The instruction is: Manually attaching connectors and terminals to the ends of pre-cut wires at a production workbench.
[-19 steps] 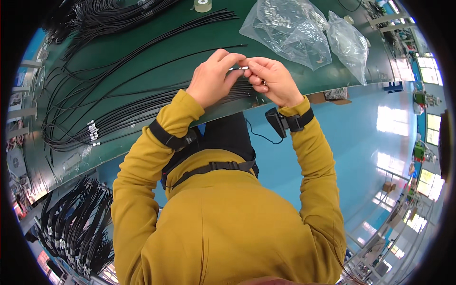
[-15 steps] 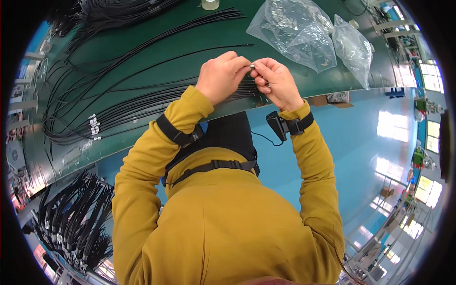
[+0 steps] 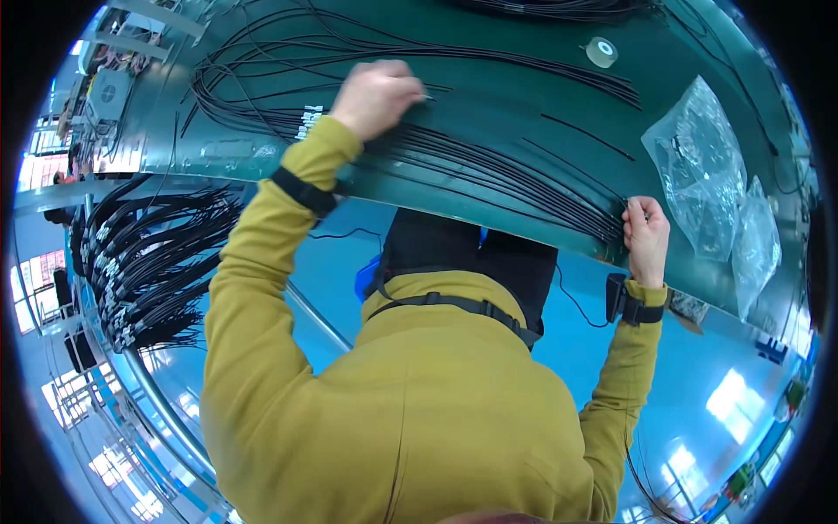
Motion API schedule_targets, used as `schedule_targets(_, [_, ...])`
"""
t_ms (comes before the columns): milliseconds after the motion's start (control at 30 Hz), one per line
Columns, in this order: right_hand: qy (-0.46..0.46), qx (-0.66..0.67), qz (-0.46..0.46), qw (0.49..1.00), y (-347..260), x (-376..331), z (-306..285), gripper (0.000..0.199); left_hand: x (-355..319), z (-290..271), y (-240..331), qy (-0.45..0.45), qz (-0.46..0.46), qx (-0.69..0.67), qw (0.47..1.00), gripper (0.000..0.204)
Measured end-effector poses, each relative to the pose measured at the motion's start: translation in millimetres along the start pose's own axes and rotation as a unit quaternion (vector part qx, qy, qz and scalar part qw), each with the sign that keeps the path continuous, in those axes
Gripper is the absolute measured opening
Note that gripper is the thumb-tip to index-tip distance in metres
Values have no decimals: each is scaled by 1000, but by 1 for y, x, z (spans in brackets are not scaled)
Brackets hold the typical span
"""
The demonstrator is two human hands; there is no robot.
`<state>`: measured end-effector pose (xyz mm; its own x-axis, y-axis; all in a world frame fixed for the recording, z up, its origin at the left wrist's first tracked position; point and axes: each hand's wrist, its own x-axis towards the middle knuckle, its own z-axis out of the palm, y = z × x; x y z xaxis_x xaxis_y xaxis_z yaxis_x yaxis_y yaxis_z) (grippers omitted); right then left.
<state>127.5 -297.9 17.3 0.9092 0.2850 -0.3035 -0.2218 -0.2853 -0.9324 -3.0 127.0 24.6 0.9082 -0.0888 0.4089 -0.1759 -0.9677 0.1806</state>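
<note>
My left hand (image 3: 377, 98) is closed and slightly smeared by motion, above the left part of the cables. A small pale tip pokes out past its fingertips; what the fingers hold is not clear. Farther right, near the table's front edge, my right hand (image 3: 646, 234) has its fingers curled, with a thin black cable (image 3: 572, 166) running up to its fingertips. Anything inside that palm is hidden. Just left of this hand end several black cables (image 3: 515, 188), laid side by side along the front edge. White tags (image 3: 309, 120) mark their left part.
Behind lies another bunch of black cables (image 3: 524, 59), with a tape roll (image 3: 601, 52) beyond it. Clear plastic bags (image 3: 703, 170) of small parts rest on the green table (image 3: 489, 113) at right. A rack of tagged cables (image 3: 131, 271) hangs at lower left.
My hands were together at a small metal piece; now they are far apart, the left moved left and the right moved right. The whole view has turned and shifted.
</note>
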Motion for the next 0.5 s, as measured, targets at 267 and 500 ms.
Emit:
schedule_targets(267, [17, -178, -68, 981, -2, 3, 5, 15, -65, -52, -68, -99, -64, 150, 982, 7])
schedule_targets(500, [45, -334, -163, 927, 1, -6, -1, 15, -71, -54, -78, -103, -36, 190, 976, 7])
